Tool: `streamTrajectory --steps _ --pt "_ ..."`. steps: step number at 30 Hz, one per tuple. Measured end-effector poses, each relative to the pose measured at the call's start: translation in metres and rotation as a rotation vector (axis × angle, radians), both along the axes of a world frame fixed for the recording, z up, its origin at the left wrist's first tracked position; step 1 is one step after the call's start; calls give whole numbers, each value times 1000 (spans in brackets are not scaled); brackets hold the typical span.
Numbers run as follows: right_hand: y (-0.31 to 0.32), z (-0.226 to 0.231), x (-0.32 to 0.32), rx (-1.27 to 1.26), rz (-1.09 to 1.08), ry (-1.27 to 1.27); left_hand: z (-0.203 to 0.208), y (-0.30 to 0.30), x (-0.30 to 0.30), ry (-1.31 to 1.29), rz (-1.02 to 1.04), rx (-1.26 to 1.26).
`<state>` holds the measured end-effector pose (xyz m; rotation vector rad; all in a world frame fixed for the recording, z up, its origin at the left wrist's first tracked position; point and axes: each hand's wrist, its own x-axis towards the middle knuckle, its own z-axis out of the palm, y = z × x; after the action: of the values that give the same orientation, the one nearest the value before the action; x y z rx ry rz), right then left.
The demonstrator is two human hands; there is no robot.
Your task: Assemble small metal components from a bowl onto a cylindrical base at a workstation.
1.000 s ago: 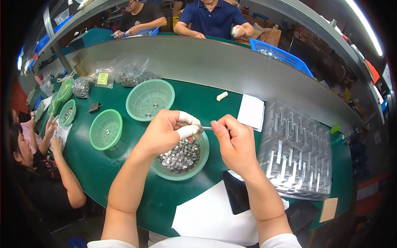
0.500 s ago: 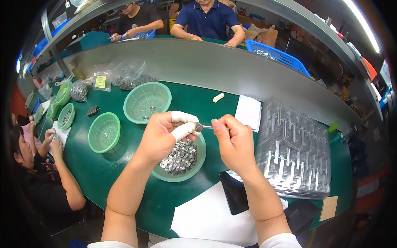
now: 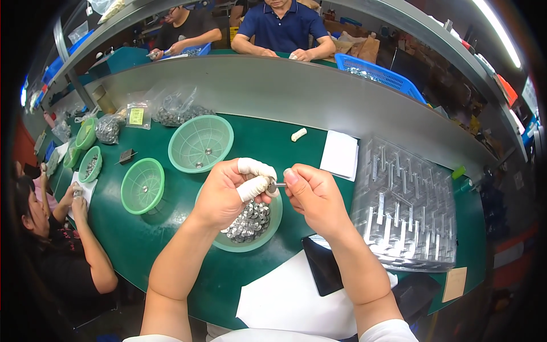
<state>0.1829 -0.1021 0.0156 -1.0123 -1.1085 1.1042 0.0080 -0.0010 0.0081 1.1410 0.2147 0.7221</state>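
Between the white-wrapped thumb and finger of my left hand (image 3: 221,194) is a small round metal part (image 3: 272,187), partly hidden by the fingertips. My right hand (image 3: 316,196) pinches a thin metal rod (image 3: 281,184), its tip at the round part. Whether the tip sits inside the part or only against it, I cannot tell. Both hands are held above a pale green plastic basket (image 3: 279,222) that contains many silvery disc-shaped metal parts (image 3: 246,225).
Two green baskets (image 3: 229,142) (image 3: 124,191) with a few parts stand to the left. Clear plastic trays (image 3: 404,211) with metal strips are stacked at right. A dark tablet (image 3: 322,268) lies on white paper (image 3: 268,302). Co-workers sit left and beyond the grey partition (image 3: 256,88).
My right hand has shifted left toward my left hand, and less of the rod shows between them. Both hands are slightly lower. A co-worker across the partition has moved a hand inward.
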Motion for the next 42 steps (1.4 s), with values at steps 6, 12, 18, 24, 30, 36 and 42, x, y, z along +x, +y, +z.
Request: streamTrajectory --steps 6,12,18,24,30,36,42 --pt "2 -4 -3 -12 20 71 3 0 -1 32 -22 -60" --pt "3 -3 -2 -28 -66 56 11 -11 6 110 165 163" --pt "2 -2 -2 -12 -119 -113 13 -9 0 282 373 902" --pt "3 -4 -2 50 -104 -139 16 -2 1 246 642 1536" --pt "1 -4 -6 87 -130 -235 17 -5 3 290 571 1419" --pt "-3 1 -15 237 -302 -493 5 -11 4 324 467 978" --pt "-1 0 -10 173 -303 -447 8 -6 2 215 332 845"
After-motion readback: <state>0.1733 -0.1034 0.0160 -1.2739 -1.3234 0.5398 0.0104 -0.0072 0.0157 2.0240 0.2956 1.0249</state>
